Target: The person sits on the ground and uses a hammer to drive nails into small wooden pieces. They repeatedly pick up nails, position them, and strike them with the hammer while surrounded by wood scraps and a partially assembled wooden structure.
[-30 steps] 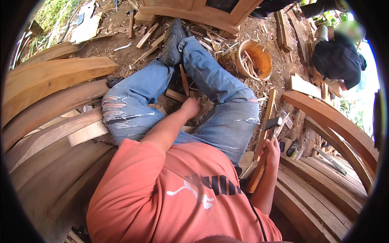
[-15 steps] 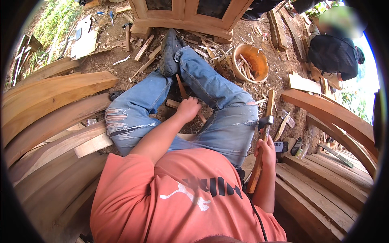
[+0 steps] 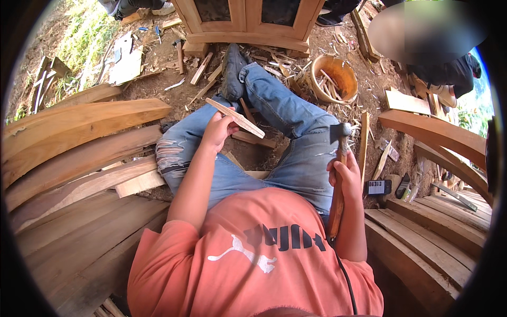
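I sit on the ground in torn blue jeans and an orange shirt, legs stretched forward. My left hand (image 3: 217,130) grips a short flat strip of light wood (image 3: 235,118), held up over my left thigh and slanting down to the right. My right hand (image 3: 346,177) is closed around the wooden handle of a small hatchet (image 3: 338,174), whose dark metal head points up beside my right knee.
Long curved planks (image 3: 79,132) lie stacked at my left, more curved boards (image 3: 438,134) at my right. An orange bucket (image 3: 334,78) with wood scraps stands ahead on the dirt, beside a wooden cabinet (image 3: 248,21). A crouching person is at upper right. A dark phone (image 3: 378,187) lies by my right leg.
My left hand has come up from between my legs holding the wood strip. My right hand has raised the hatchet higher beside my knee.
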A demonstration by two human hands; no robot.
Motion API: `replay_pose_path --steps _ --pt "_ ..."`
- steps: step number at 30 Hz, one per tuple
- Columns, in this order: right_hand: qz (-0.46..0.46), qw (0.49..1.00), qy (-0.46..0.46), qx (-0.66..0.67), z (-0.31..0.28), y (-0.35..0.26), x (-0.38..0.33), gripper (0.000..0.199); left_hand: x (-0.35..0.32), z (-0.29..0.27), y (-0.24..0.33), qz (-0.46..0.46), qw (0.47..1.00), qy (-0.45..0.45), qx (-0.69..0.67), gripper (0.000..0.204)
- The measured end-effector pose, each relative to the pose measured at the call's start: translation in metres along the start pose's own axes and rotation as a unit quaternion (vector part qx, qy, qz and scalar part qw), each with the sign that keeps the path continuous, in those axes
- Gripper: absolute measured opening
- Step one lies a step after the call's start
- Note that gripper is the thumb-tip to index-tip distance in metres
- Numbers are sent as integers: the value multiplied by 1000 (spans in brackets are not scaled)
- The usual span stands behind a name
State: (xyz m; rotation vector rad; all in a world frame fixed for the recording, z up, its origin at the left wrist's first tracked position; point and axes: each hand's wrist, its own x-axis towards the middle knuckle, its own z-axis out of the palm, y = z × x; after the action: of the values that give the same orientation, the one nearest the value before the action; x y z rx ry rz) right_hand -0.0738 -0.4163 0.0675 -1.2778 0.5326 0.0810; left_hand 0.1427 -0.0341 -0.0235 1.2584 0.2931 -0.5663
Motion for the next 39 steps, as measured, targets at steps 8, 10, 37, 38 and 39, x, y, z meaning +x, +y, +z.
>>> replay_pose_path --steps 8,10,37,38,39 --pt "187 965 -178 -42 84 8 79 46 9 -21 -50 77 973 93 199 30" --pt "206 953 -187 -117 105 34 94 44 30 -34 -75 130 908 128 377 31" --pt "168 947 -268 -59 145 86 97 55 11 2 -72 180 803 127 554 23" --pt "164 946 -272 -69 143 90 96 56 10 4 -72 187 796 131 560 23" --pt "159 945 -276 -78 142 92 96 57 9 6 -71 185 796 133 560 23"
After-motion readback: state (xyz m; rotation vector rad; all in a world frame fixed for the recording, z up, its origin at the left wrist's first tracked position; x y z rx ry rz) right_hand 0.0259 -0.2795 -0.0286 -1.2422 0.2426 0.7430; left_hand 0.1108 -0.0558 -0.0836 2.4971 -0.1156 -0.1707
